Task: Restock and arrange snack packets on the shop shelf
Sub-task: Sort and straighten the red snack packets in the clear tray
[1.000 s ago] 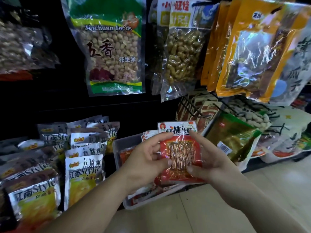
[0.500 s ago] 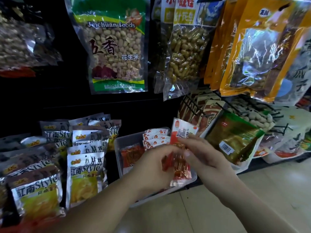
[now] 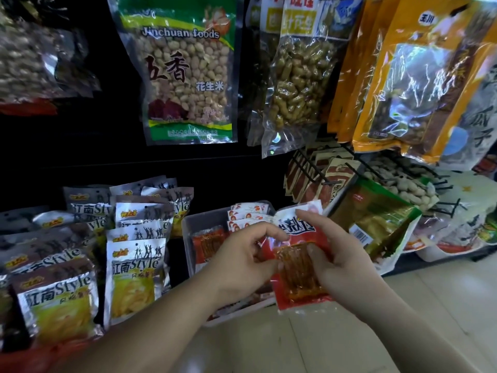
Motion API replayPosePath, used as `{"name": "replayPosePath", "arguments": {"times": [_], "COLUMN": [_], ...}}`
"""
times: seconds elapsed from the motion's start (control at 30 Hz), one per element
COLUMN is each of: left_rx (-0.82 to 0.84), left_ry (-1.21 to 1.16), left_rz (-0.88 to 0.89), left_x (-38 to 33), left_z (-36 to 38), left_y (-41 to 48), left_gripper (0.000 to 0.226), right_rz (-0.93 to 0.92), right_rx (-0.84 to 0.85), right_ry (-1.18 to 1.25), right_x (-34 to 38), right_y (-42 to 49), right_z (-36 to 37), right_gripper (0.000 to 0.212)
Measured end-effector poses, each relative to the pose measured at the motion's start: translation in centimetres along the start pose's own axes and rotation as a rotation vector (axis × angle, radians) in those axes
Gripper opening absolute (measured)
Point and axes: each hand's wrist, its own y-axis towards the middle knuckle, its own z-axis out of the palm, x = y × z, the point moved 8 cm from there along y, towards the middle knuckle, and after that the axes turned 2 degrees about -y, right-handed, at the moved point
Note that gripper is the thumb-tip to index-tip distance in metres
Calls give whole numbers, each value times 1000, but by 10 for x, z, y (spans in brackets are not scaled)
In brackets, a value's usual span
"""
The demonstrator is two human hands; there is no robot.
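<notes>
- Both hands are close together, in front of the shelf and above the pale floor [image 3: 309,343], and both are clamped on one red snack packet [image 3: 297,275].
- The left hand [image 3: 242,262] pinches the packet's left edge with curled fingers and thumb.
- The right hand [image 3: 338,267] grips the right side. Its thumb lies on the clear window and its forefinger lies across the white printed top.
- The packet faces the camera, tilted a little. Orange-brown strips show through its window. It is held over the front right corner of a clear plastic tray [image 3: 188,227], and its lower seam hangs past the tray's front edge.
- Flat red packets [image 3: 208,244] lie along the tray's left wall. A row of white-topped packets [image 3: 248,214] stands on edge at its back.
- Left of the tray, silver "Style" packets [image 3: 134,270] with yellow contents stand in overlapping rows out to the left edge of the shelf.
- Right of the tray, a green-and-gold packet [image 3: 376,219] with a barcode leans forward. Brown packets hang on black wire hooks [image 3: 309,168] behind it.
- Farthest back and highest up hang a green-topped bag of shelled peanuts [image 3: 183,76], a clear bag of peanuts in the shell [image 3: 298,82] and orange bags [image 3: 403,76] at the upper right.
</notes>
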Motion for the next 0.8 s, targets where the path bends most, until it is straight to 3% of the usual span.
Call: {"name": "replayPosePath", "arguments": {"times": [0.1, 0.2, 0.37, 0.5, 0.57, 0.63, 0.73, 0.8], "left_rx": [-34, 41, 157, 7, -94, -78, 56, 23], "left_ry": [17, 29, -33, -22, 33, 104, 188, 376], "left_rz": [3, -26, -105, -8, 73, 74, -17, -34], "left_x": [0, 1, 4, -4, -7, -2, 7, 11], "left_z": [-4, 0, 13, 4, -6, -7, 5, 3], "left_y": [0, -3, -8, -4, -1, 2, -1, 0], "left_gripper": [57, 82, 107, 96, 68, 44, 58, 70], "right_rz": [23, 62, 156, 125, 151, 193, 184, 147], "right_rx": [30, 37, -6, -32, 65, 121, 57, 34], "right_ry": [-86, -114, 48, 262, 329, 295, 196, 132], "right_x": [-5, -9, -16, -12, -11, -16, -23, -22], "right_y": [1, -1, 0, 0, -2, -4, -2, 0], "right_z": [0, 0, 0, -3, 4, 9, 3, 1], "right_gripper": [64, 68, 81, 80, 75, 69, 69, 69]}}
